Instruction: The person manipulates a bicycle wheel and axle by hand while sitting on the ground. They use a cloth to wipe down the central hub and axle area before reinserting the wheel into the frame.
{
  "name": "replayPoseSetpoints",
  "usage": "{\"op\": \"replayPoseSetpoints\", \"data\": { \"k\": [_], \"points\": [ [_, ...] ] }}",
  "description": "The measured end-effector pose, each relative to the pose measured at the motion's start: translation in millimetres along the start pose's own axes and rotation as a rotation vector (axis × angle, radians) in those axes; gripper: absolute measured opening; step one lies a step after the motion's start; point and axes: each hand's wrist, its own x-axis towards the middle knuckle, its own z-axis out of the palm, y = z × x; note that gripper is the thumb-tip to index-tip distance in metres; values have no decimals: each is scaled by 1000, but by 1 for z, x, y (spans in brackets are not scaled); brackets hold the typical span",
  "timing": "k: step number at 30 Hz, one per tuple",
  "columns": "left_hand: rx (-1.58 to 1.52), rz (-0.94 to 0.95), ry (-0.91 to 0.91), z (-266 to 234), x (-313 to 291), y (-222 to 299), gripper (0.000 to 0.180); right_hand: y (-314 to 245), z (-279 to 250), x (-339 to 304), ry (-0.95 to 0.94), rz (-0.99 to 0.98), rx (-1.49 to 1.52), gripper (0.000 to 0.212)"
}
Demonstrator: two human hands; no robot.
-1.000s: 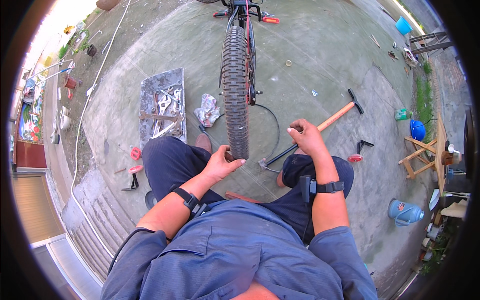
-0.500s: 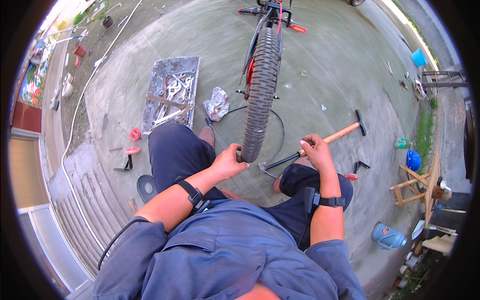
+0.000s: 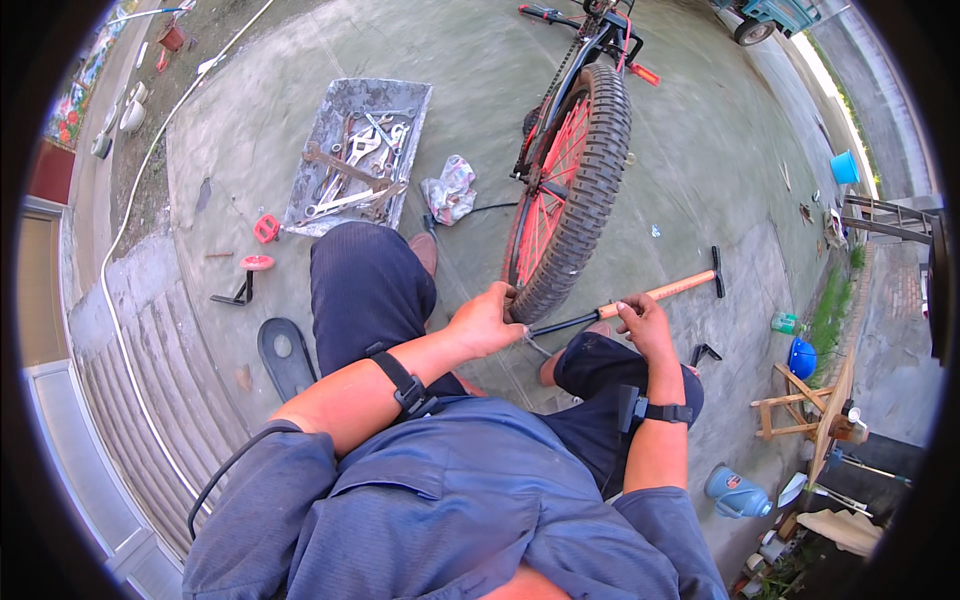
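A bicycle wheel [image 3: 548, 215] with red spokes and a knobby black tyre [image 3: 597, 160] stands before me, tilted to the right. My left hand [image 3: 488, 322] is closed at the tyre's near end, thumb and fingers against its edge. My right hand [image 3: 645, 325] hovers just right of the tyre with fingers curled together; whether anything is between them is hidden. Behind that hand a floor pump [image 3: 675, 286] with an orange barrel and black handle lies on the ground. Its black hose [image 3: 492, 207] passes behind the wheel. A crumpled patterned cloth [image 3: 452, 190] lies left of the wheel.
A grey metal tray [image 3: 418, 110] of wrenches and a hammer sits at the left. Red pedals [image 3: 266, 229] and a crank arm [image 3: 236, 298] lie near my left knee, with a dark oval piece [image 3: 287, 360]. A blue thermos [image 3: 738, 492] and a wooden stand [image 3: 800, 405] are at the right.
The wheel has swung to the right and tilted, so its red spokes now show. My left hand has moved slightly right with the tyre. The whole view has turned a little.
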Motion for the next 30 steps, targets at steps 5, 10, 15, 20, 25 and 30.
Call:
{"op": "replayPoseSetpoints", "data": {
  "k": [5, 10, 15, 20, 25, 30],
  "points": [
    [-26, -23, -5, -2, -3, 6, 64, -11, 2, -7, 1, 67, 2, 22],
    [-37, -9, -5, -3, -4, 9, 64, -5, 0, -5, -40, 84, -52, 24],
    [0, 37, 32, 3, -1, -1, 67, -1, -1, -1, -72, 124, -39, 22],
    [3, 38, 25, 2, -4, 4, 69, 10, -4, 5, -33, 141, -47, 22],
    [-25, 18, -2, -1, -5, 8, 70, -5, 3, -6, 35, -25, -105, 28],
    [-30, 10, -6, 0, -6, 10, 69, -8, 4, -4, -29, 63, -144, 30]
  ]
}}
